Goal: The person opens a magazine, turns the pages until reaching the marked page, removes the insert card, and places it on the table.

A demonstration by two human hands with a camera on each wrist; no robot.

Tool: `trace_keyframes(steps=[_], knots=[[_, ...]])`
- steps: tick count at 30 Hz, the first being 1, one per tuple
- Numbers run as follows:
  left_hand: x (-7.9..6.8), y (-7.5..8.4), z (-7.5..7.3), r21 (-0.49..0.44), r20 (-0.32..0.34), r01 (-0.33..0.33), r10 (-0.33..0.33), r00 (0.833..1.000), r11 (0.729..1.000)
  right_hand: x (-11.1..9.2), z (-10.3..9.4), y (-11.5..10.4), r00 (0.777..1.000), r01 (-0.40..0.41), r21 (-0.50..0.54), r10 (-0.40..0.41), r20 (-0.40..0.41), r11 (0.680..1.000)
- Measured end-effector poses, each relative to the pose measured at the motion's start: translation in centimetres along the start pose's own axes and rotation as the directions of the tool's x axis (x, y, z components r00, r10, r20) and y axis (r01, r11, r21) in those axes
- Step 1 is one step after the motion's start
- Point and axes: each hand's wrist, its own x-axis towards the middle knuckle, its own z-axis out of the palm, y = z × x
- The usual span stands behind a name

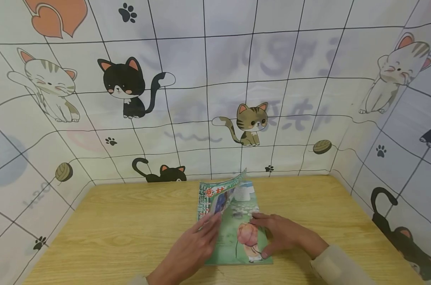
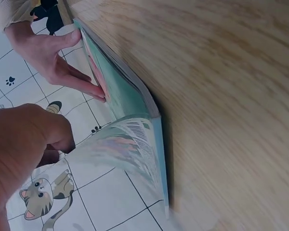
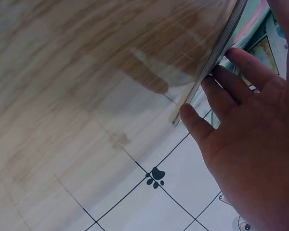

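Note:
A green magazine (image 1: 227, 245) lies on the wooden table, its front leaf lifted from the page beneath. That page shows a pink flower and a small figure. Red characters mark the raised cover (image 1: 204, 194) on the left side. My left hand (image 1: 197, 241) holds the lower part of this leaf, which bends upward between the left wrist view's fingers (image 2: 62, 137) and the spine; the fingertips are partly hidden there. My right hand (image 1: 284, 233) rests along the magazine's right edge, fingers spread and thumb near the lower corner. In the right wrist view, fairly straight fingers (image 3: 219, 96) touch that edge.
The wooden table (image 1: 137, 221) stretches to both sides of the magazine. Behind it and along the sides stands a white wall covering (image 1: 187, 107) with black grid lines, cartoon cats and paw prints.

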Motion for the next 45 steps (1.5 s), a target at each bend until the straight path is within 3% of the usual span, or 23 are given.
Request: trace_keyframes(steps=[6,11,18,25,29,35,45], knots=[[0.2,0.2,-0.1,-0.007,0.122,0.013,-0.012,0.992,1.000,0.1,0.1,0.0,1.000,-0.010,-0.006,0.010,0.002,1.000],[0.3,0.3,0.0,-0.084,0.212,0.106,-0.086,0.974,0.991,0.0,0.1,-0.1,1.000,-0.009,0.008,0.009,0.003,1.000],[0.4,0.1,0.2,-0.094,0.290,0.188,-0.153,0.945,0.978,-0.1,0.2,0.0,1.000,0.003,0.009,-0.003,-0.011,1.000],[0.3,0.0,0.8,-0.135,0.284,0.254,-0.208,0.936,0.958,-0.1,0.4,0.2,1.000,-0.004,-0.006,0.004,-0.010,1.000],[0.0,0.0,1.2,-0.162,0.296,0.311,-0.254,0.921,0.936,-0.1,0.4,0.2,1.000,0.002,-0.016,-0.003,-0.015,1.000],[-0.4,-0.3,1.8,-0.273,0.364,0.399,-0.290,0.885,0.875,-0.1,0.2,0.0,1.000,0.004,-0.009,-0.004,-0.013,1.000],[-1.3,-1.0,3.1,-0.473,0.431,0.517,-0.324,0.842,0.714,0.1,0.0,0.0,1.000,0.000,-0.016,0.000,0.003,1.000]])
